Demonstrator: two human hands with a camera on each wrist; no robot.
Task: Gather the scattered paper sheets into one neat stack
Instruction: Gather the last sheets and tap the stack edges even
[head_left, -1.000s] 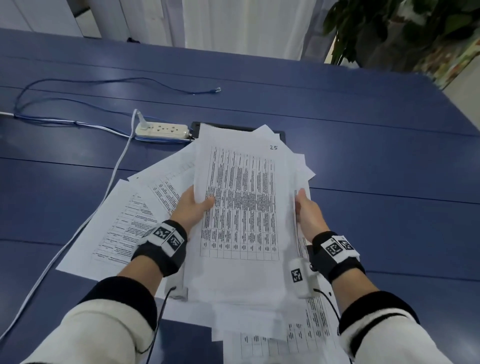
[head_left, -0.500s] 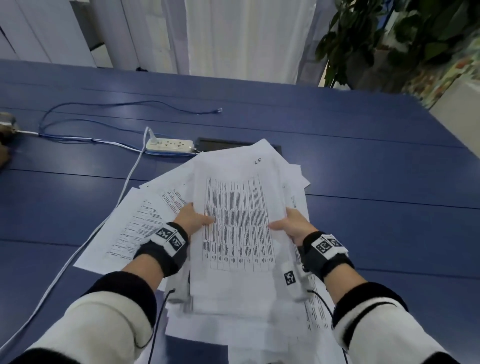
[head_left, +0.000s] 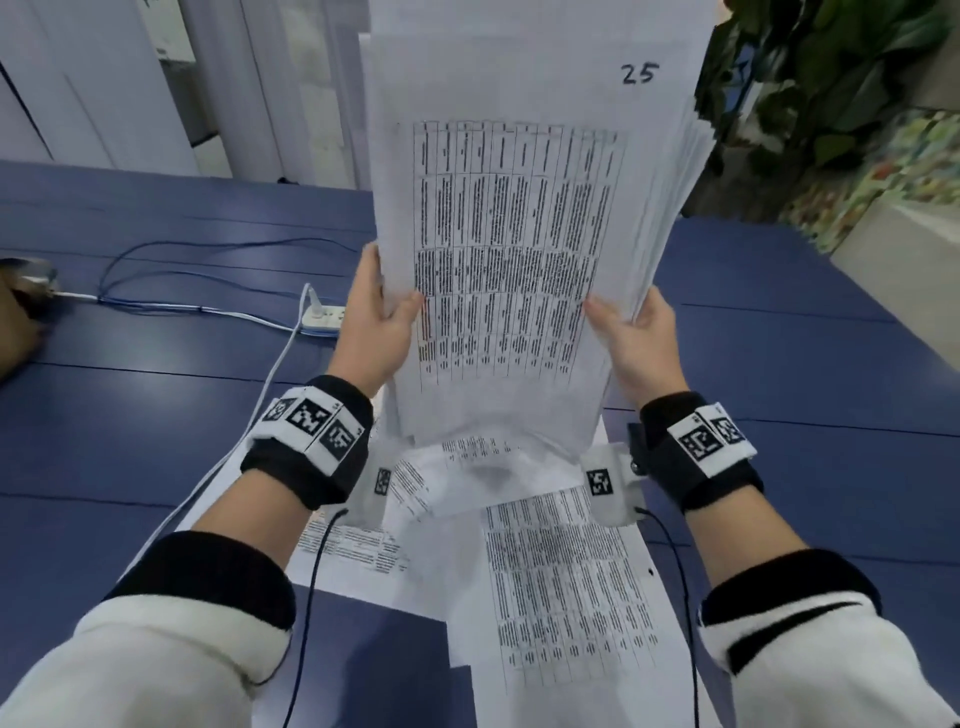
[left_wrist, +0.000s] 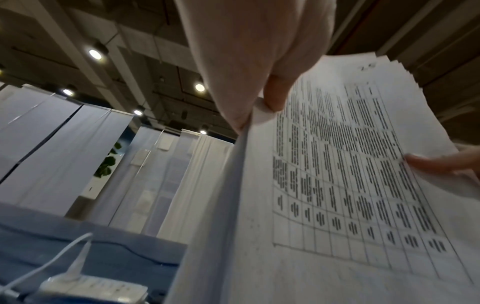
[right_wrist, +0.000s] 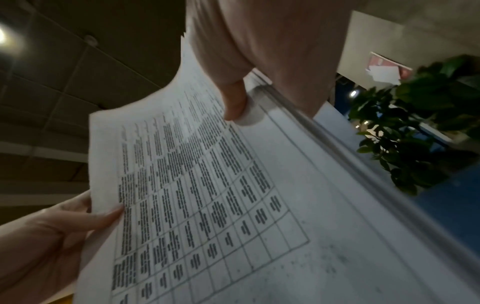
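Note:
A thick stack of printed sheets (head_left: 519, 249) stands nearly upright above the blue table (head_left: 130, 415), its top page marked "25". My left hand (head_left: 376, 322) grips its left edge, thumb on the front page. On the other side, my right hand (head_left: 631, 332) grips the right edge the same way. The left wrist view shows the stack (left_wrist: 337, 185) with my left thumb (left_wrist: 276, 92) pressed on it. My right thumb (right_wrist: 235, 100) presses the stack (right_wrist: 207, 195) in the right wrist view. A few loose sheets (head_left: 566, 582) lie flat on the table below the stack.
A white power strip (head_left: 324, 317) with a white cable and thin blue wires lies left of the stack. A brown object (head_left: 21, 306) sits at the table's far left edge. A leafy plant (head_left: 810, 78) stands beyond the far right corner. White curtains hang behind.
Both hands have lifted the gathered stack off the table and tipped it upright toward my face. A few sheets stayed lying on the table underneath.

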